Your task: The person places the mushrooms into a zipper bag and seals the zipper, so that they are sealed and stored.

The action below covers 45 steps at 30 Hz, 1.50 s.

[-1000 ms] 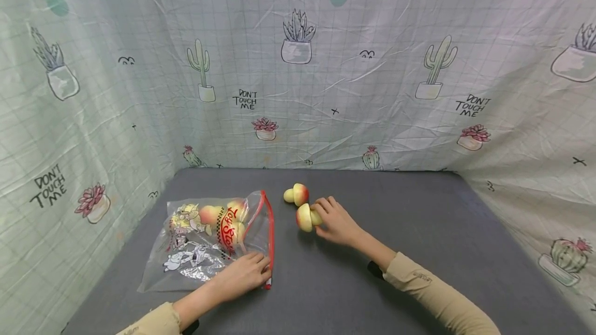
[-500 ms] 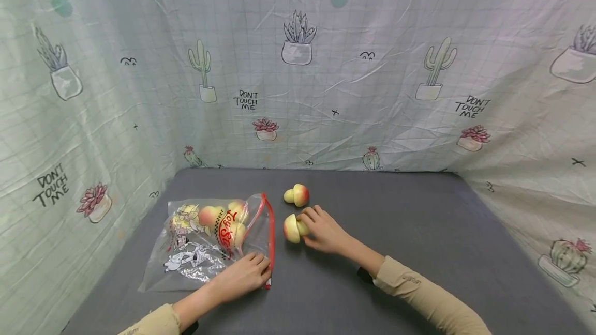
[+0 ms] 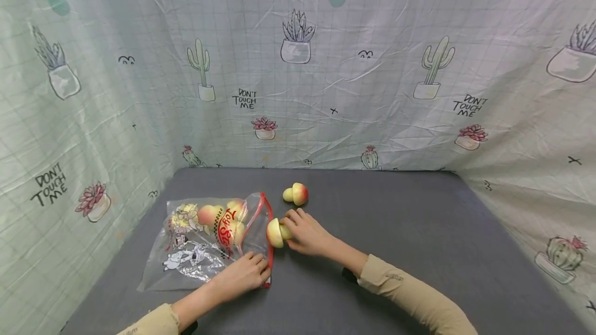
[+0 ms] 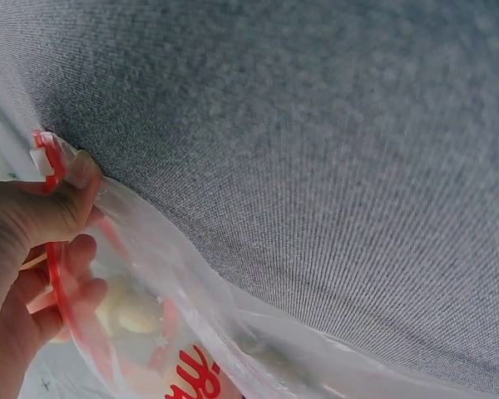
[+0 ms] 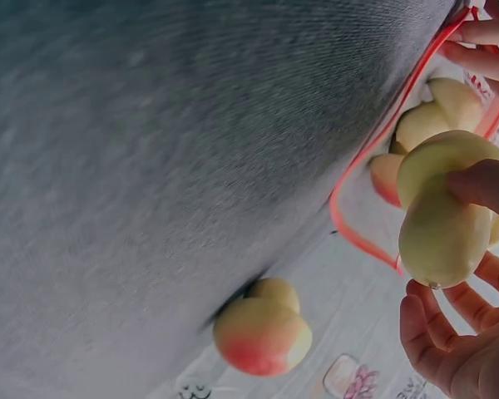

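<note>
My right hand (image 3: 307, 233) grips a toy mushroom (image 3: 277, 233) by its pale stem, its red-tinged yellow cap toward the bag's mouth. In the right wrist view, thumb and fingers close round that mushroom (image 5: 445, 216) in front of the red-edged opening. My left hand (image 3: 245, 273) pinches the near corner of the clear zip bag (image 3: 155, 268); thumb and fingers are on its red rim (image 4: 56, 274) in the left wrist view. The mouth stands parted. Inside the bag lie several similar mushrooms (image 3: 211, 216), partly hidden by printing. Another mushroom (image 3: 296, 194) lies on the table beyond my right hand.
The grey table (image 3: 396, 221) stretches to a patterned cloth (image 3: 335, 92) hung at the back and both sides. Red lettering and cartoon figures cover part of the bag.
My right hand has carried the mushroom left and toward me, from beside the other loose mushroom to the bag's red rim. The left hand keeps its place on the bag.
</note>
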Available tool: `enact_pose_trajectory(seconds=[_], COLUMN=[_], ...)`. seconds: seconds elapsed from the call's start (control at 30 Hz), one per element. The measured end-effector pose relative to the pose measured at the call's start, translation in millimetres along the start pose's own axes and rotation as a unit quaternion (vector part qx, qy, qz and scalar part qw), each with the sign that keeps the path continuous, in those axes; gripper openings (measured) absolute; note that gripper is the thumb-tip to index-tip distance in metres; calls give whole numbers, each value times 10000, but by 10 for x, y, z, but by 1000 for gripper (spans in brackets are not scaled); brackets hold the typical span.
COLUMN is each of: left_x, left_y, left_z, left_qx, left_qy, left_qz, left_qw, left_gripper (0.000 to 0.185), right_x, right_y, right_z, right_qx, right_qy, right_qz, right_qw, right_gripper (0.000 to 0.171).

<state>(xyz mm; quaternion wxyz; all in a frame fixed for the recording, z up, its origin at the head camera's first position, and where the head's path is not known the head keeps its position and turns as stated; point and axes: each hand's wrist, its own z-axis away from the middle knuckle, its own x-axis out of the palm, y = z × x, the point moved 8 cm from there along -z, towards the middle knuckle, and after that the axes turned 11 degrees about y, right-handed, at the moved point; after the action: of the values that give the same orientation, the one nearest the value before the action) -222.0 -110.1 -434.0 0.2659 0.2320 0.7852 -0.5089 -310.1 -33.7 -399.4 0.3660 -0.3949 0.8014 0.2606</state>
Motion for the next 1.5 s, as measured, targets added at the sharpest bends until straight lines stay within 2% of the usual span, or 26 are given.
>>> enact_pose_trajectory(seconds=[0.63, 0.83, 1.17, 1.33, 1.5], left_x=[-11, -12, -61, -87, -58], left_y=[-9, -18, -33, -39, -28], left_z=[-18, -13, -31, -47, -44], left_qx=[47, 61, -16, -69, -21], left_qy=[-51, 60, 85, 106, 159], left_qz=[-71, -113, -143, -122, -118], left_qw=[10000, 9999, 9999, 9998, 9998], left_gripper=[22, 23, 24, 29, 31], right_x=[232, 296, 368, 343, 251], right_y=[-202, -239, -234, -238, -228], right_z=[-175, -204, -188, -146, -116], right_qx=[-89, -152, -150, -315, -412], right_qy=[-263, -227, -534, -351, -182], right_qz=[528, 700, 999, 997, 813], right_qw=[9982, 9972, 9935, 9939, 9957], right_gripper=[38, 37, 39, 36, 25])
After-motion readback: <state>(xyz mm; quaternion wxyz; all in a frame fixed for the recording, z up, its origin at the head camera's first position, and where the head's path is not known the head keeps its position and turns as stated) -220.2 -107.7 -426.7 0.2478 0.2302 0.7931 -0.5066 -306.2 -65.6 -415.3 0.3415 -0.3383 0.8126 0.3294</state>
